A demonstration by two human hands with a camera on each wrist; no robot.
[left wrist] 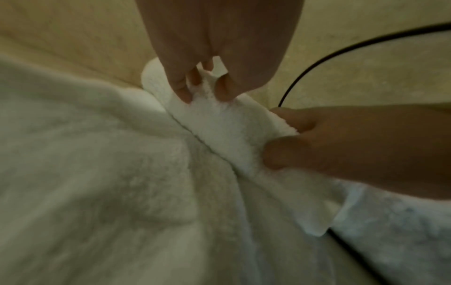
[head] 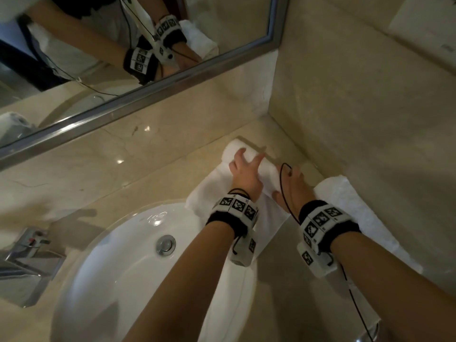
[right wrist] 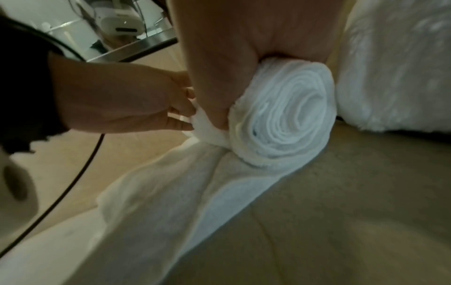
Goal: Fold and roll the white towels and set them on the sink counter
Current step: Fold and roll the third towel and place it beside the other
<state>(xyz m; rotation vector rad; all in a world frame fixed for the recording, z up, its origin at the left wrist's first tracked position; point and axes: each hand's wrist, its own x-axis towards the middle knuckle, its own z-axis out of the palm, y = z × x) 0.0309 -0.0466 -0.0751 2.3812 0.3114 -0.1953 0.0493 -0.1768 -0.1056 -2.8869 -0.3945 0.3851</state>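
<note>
The beige marble sink counter [head: 148, 149] fills most of the head view, with a white oval basin [head: 111, 267] sunk into it at the near left and a framed mirror [head: 138, 95] on the wall behind. Both forearms reach forward over the basin's right rim toward the back right corner of the counter, each wrist wearing a black band with printed square markers.

Two white towels are in view. The second towel [head: 350, 206] lies on the counter against the right wall, just beside the right wrist; nothing holds it. The half-rolled towel [head: 249, 154] lies in front of both hands: its rolled part sits near the back corner, and its flat tail trails toward the person across the counter and over the basin's edge. From the right wrist view the roll's end shows a tight spiral of layers.

The left hand [head: 243, 172] lies palm down over the roll's left part, fingers spread and curled down onto the terry, thumb and fingertips [left wrist: 183, 92] pinching into it. The right hand [head: 293, 186] clasps the roll's right end, thumb pressed on the near side and fingers wrapped over the top.

A thin black cable [head: 283, 188] loops over the right hand.
</note>
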